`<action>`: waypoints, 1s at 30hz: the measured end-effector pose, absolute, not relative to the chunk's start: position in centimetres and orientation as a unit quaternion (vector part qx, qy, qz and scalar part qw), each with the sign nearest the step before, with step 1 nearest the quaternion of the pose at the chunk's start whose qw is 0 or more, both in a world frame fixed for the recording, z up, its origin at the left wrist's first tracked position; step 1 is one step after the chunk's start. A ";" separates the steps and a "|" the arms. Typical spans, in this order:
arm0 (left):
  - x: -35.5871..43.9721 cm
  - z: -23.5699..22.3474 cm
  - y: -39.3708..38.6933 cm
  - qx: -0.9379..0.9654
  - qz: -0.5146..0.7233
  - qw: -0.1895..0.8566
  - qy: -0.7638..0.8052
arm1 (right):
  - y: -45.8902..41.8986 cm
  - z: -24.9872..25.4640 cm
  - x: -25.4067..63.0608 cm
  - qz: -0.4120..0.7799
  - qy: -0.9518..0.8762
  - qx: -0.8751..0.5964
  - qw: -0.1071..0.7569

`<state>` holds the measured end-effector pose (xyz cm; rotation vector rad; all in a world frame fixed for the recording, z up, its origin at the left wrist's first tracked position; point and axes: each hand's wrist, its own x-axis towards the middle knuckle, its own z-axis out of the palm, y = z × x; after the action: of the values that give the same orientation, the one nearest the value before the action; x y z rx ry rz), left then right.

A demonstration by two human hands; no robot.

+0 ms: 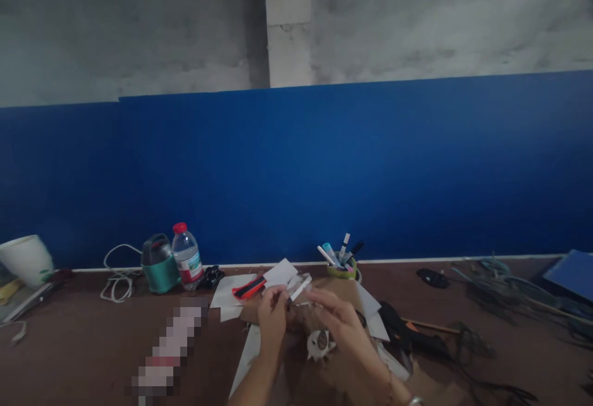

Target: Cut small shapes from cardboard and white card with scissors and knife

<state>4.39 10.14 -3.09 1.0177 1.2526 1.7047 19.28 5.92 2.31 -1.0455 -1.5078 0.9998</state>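
Observation:
My left hand (273,312) is closed, its thumb and fingers pinching a slim white stick-like piece (300,290) with a dark lower end; blur hides its exact kind. To its right, my right hand (340,316) has its fingers stretched out towards the white piece. Whether the fingertips touch it I cannot tell. Below and between the hands lies a small white cut-out shape (319,344) with a dark striped patch, over brown cardboard (351,295). Just beyond my left hand a red and black utility knife (249,287) rests on white paper (227,290).
A green cup of pens (343,267) stands behind the hands. At left are a water bottle (188,261), a teal device (160,270), a white cable (115,288) and a white pot (28,261). A black tool (419,338) and tangled wires (504,295) lie at right. A blue panel (296,177) backs the table.

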 end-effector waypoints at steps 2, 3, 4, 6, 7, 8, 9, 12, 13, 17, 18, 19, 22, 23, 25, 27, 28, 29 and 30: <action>4.7 -3.0 10.1 0.424 0.656 0.390 0.487 | 6.3 2.5 19.8 0.503 -0.512 -0.427 0.551; 4.9 -3.0 10.0 0.443 0.645 0.389 0.486 | 6.4 2.6 20.0 0.537 -0.463 -0.423 0.564; 5.1 -2.9 9.8 0.468 0.628 0.385 0.488 | 6.6 2.7 20.2 0.563 -0.421 -0.422 0.572; 5.4 -2.8 9.4 0.533 0.582 0.354 0.502 | 6.8 2.8 20.4 0.592 -0.365 -0.425 0.579; 5.6 -2.7 9.2 0.565 0.559 0.328 0.511 | 6.8 2.9 20.4 0.598 -0.348 -0.429 0.580; 5.6 -2.6 8.9 0.591 0.542 0.297 0.518 | 6.9 2.9 20.4 0.602 -0.338 -0.432 0.580; 5.7 -2.5 8.7 0.610 0.535 0.265 0.521 | 6.9 2.8 20.4 0.604 -0.332 -0.433 0.581; 5.7 -2.2 8.0 0.668 0.535 0.185 0.483 | 7.1 2.3 20.2 0.600 -0.339 -0.432 0.582; 5.7 -2.2 7.9 0.689 0.534 0.165 0.461 | 7.2 2.0 20.1 0.596 -0.348 -0.432 0.581; 5.7 -2.3 7.7 0.726 0.539 0.133 0.405 | 7.6 1.1 20.2 0.568 -0.410 -0.445 0.558; 5.7 -2.2 7.6 0.720 0.548 0.139 0.402 | 7.7 1.0 20.3 0.554 -0.433 -0.450 0.551; 5.8 -2.1 7.6 0.709 0.560 0.151 0.402 | 7.8 0.9 20.5 0.529 -0.462 -0.456 0.546; 5.7 -1.5 7.5 0.655 0.596 0.204 0.417 | 8.0 0.9 21.0 0.404 -0.549 -0.495 0.539; 5.7 -1.3 7.5 0.636 0.603 0.226 0.426 | 8.0 1.0 21.1 0.364 -0.568 -0.509 0.534; 5.6 -0.9 7.5 0.603 0.606 0.274 0.440 | 8.0 1.1 21.3 0.326 -0.593 -0.528 0.512; 5.6 -0.8 7.6 0.572 0.605 0.329 0.446 | 7.9 1.4 21.4 0.339 -0.605 -0.527 0.492; 5.6 -0.8 7.6 0.553 0.605 0.362 0.444 | 7.8 1.5 21.4 0.360 -0.605 -0.521 0.483; 5.7 -0.9 7.7 0.531 0.606 0.399 0.437 | 7.7 1.6 21.3 0.389 -0.597 -0.515 0.477; 5.7 -1.1 7.8 0.504 0.607 0.441 0.428 | 7.6 1.7 21.3 0.425 -0.581 -0.508 0.473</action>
<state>5.71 7.81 -1.07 1.2515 1.0615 1.5080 21.27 7.62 1.70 -1.2435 -1.4225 1.0409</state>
